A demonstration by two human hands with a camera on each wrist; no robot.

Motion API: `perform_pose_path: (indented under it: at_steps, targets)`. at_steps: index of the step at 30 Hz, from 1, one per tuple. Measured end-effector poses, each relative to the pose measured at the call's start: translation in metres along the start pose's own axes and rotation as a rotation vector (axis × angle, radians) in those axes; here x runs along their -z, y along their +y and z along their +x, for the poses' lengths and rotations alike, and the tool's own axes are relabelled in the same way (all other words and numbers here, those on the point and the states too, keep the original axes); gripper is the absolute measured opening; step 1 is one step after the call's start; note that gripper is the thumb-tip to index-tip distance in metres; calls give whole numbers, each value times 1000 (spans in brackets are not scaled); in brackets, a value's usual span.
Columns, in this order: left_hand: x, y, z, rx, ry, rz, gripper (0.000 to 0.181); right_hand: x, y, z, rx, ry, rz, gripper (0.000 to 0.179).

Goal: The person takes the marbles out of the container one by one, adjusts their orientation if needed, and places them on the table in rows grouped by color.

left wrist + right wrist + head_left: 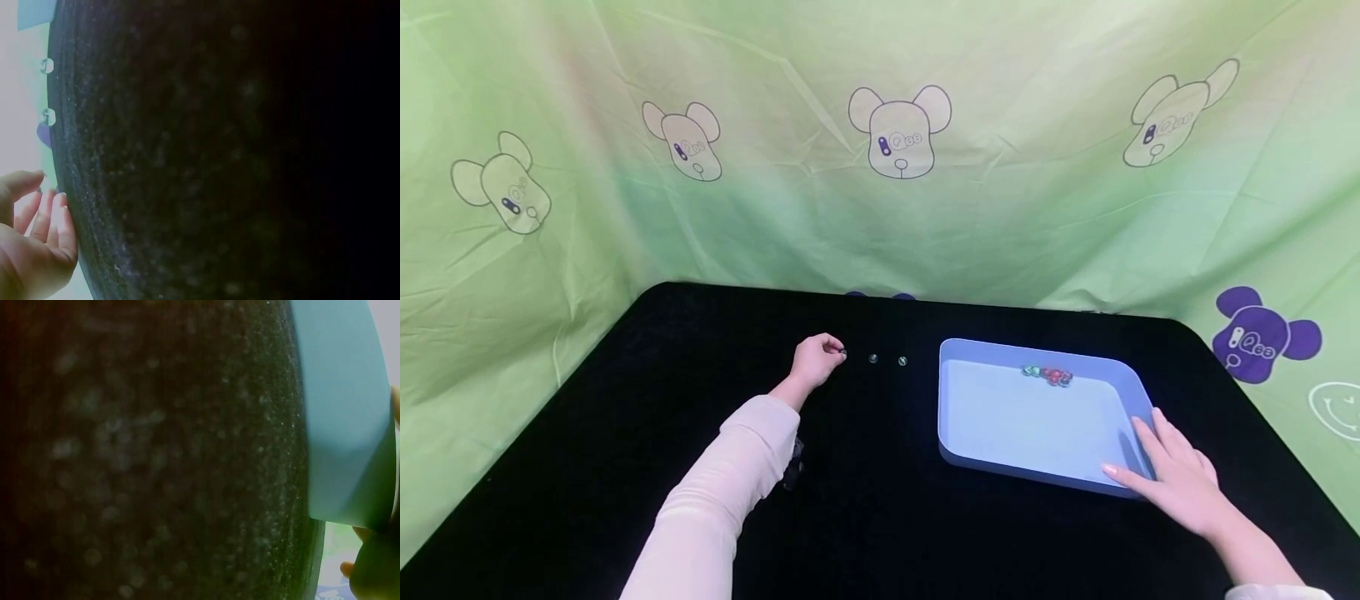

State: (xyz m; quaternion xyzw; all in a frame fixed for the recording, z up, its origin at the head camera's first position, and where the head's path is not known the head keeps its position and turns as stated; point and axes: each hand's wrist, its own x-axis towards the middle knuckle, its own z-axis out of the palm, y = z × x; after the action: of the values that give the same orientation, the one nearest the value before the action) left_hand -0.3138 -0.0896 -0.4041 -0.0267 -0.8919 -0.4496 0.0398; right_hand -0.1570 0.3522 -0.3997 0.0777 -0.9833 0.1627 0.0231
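Note:
My left hand is over the far middle of the black table, thumb and fingertips pinching a small glass marble. Two more clear marbles lie in a row to the right of it, between that hand and the tray. A shallow blue tray stands on the right side of the table. Near its far wall sit green marbles and, beside them, a cluster of red marbles. At the tray's near right corner rests my right hand, fingers extended along the rim and thumb reaching over the front edge.
Black cloth covers the table. A green curtain printed with bear heads hangs behind and along both sides. Some dark object shows beside the left forearm.

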Motion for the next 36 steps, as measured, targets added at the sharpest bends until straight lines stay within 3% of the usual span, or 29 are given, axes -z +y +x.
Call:
perform_pose_path:
  at_steps: [5, 6, 8, 10, 12, 13, 15, 16, 18, 19, 21, 25, 28, 30, 32, 35, 36]
  targets:
    - [0, 0, 4, 55, -33, 7, 8, 0, 0, 0, -2, 0, 2, 81]
    - [-4, -11, 10, 13, -27, -16, 7, -1, 0, 0, -3, -1, 2, 81]
    - [-13, -30, 26, 24, -53, -8, 10, -1, 0, 0, -4, -7, 3, 81]
    - [-34, -71, 55, -21, -43, 18, 12, 0, 0, 1, -3, -6, 4, 82]
    - [-60, -122, 91, -71, -34, 42, 14, 0, 0, 0, -3, -8, 5, 82]
    - [-72, -141, 107, -50, -42, 77, 16, 0, 0, 0, -2, -6, 6, 82]
    - [-98, -190, 141, -94, -21, 100, 18, 0, 0, 0, 0, -5, 5, 82]
    - [-108, -207, 155, -105, -21, 105, 20, 0, 0, 0, -1, -5, 5, 82]
    - [-118, -228, 168, -131, -18, 101, 24, 0, 0, 0, -1, -4, 4, 82]
    - [-120, -232, 171, -131, -16, 114, 25, 0, 0, 0, -2, -7, 3, 82]
    - [-117, -226, 165, -137, -7, 133, 24, 0, 0, 0, -4, -8, 0, 82]
    - [-88, -170, 124, -145, 0, 169, 15, -1, -1, -1, -6, -8, -1, 81]
    - [-60, -110, 84, -103, -32, 197, 12, -1, -1, 0, -6, -5, -1, 81]
    - [-54, -101, 76, -130, -29, 200, 13, -1, -1, 0, -6, -5, -3, 81]
    - [-59, -111, 85, -97, -62, 197, 15, -1, 0, 0, -6, -3, -5, 81]
    - [-87, -171, 127, -158, -39, 164, 21, -2, 0, 0, -5, -1, -3, 81]
    - [-97, -190, 142, -148, -45, 160, 25, -2, 1, 1, -5, -3, -3, 81]
